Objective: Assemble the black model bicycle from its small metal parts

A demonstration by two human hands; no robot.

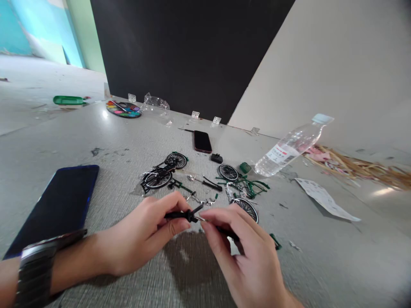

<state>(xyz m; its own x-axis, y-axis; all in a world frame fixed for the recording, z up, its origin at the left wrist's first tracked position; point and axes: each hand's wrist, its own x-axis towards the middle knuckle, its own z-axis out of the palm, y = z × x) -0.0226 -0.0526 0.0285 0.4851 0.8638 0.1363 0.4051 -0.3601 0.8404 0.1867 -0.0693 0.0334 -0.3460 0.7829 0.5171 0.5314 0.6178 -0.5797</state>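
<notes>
Your left hand (141,235) is closed around the handle of a small black tool (180,215), thumb on top and fingers curled beneath. The tool lies level just above the counter (321,256), right in front of you. Your right hand (244,256) meets it from the other side, with its fingertips pinched together at the tool's silver tip. A dark piece shows under those fingers, too hidden to make out. A watch (35,265) sits on your left wrist.

Just beyond your hands lie loose metal parts (205,183). Past them to the left a black model bicycle (162,171) lies on its side. To the right lies a green model bicycle (240,188), partly taken apart, one wheel close to your right knuckles. A small black block (216,158) sits between the two.

A dark phone (58,205) lies flat beside your left forearm. A second phone (202,141) lies farther back near the centre. To the right, a clear water bottle (290,149) lies on its side, with a printed paper sheet (324,199) nearer you and a heap of straw-coloured strips (359,167) behind it. At the far left are a round paint palette (123,109) and a green tray (68,100).
</notes>
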